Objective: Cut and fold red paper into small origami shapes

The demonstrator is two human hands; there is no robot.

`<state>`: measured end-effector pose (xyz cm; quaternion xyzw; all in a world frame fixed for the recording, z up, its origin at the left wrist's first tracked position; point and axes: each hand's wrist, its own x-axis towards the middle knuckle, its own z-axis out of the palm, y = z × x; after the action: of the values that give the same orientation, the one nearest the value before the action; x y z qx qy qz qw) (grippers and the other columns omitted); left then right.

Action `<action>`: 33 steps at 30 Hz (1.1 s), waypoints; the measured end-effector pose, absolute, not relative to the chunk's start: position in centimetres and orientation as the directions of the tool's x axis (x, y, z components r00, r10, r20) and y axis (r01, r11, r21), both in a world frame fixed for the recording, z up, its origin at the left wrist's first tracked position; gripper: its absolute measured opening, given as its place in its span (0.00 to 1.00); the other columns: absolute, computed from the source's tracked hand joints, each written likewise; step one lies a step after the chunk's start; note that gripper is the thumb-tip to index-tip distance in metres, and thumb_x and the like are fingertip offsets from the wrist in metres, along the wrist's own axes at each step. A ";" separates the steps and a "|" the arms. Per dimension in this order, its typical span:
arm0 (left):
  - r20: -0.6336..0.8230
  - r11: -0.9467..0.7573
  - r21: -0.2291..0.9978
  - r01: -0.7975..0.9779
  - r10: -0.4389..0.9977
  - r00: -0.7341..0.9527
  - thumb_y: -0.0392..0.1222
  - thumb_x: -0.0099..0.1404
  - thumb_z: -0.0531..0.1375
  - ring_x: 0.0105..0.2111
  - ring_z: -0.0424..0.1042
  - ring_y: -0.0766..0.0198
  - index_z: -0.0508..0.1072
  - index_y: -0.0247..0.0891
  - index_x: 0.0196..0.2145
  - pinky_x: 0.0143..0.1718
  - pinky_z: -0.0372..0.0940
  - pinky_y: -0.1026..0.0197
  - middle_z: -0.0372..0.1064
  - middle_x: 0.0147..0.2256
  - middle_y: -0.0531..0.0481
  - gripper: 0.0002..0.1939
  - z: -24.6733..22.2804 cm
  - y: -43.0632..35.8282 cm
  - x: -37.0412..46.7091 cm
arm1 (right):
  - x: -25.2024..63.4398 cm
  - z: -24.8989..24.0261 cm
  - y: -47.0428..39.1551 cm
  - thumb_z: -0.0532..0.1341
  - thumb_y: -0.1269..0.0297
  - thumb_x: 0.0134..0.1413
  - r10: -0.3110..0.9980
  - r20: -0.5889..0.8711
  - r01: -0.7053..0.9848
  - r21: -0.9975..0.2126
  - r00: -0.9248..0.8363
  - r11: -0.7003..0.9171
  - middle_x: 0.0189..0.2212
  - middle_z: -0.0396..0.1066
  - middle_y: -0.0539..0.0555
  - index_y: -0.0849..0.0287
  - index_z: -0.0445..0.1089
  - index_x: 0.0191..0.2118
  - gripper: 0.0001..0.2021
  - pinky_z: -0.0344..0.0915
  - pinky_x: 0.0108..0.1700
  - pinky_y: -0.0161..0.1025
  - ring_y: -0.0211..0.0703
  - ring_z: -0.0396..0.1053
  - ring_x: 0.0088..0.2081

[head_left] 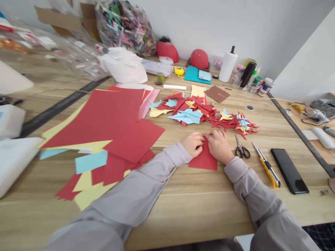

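Observation:
Both hands meet at the top of a small red paper piece (204,161) lying on the wooden table. My left hand (193,143) is closed, its fingertips pinching the paper's upper left edge. On the other side my right hand (219,145) has its fingers bent and pressed together on the upper right edge. Behind them lies a pile of folded paper planes (188,116) in red, blue and yellow, with a heap of pointed paper pieces (237,122) to its right. Black scissors (242,150) lie just right of my right hand.
Large red sheets (115,111) and paper offcuts spread over the left side. A yellow cutter (267,165) and a black phone (289,170) lie at the right. Paper roll (228,66), bottles and a bag of scraps (125,28) stand along the wall.

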<state>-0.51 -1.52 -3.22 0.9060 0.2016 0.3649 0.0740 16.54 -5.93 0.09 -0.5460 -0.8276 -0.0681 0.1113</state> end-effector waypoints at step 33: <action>0.581 -0.878 0.179 0.445 0.459 0.672 0.37 0.57 0.55 0.45 0.68 0.52 0.78 0.38 0.30 0.44 0.65 0.48 0.74 0.43 0.42 0.11 -3.0 -1.8 -1.0 | 16.3 0.3 -6.2 0.48 0.66 0.62 0.924 0.207 0.947 0.031 -0.320 0.321 0.47 0.65 0.59 0.56 0.66 0.55 0.18 0.48 0.54 0.51 0.51 0.58 0.47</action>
<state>-1.01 -1.80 -2.96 0.9142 0.2470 0.3210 0.0111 16.30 -6.19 0.32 -0.5781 -0.8091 -0.0732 0.0757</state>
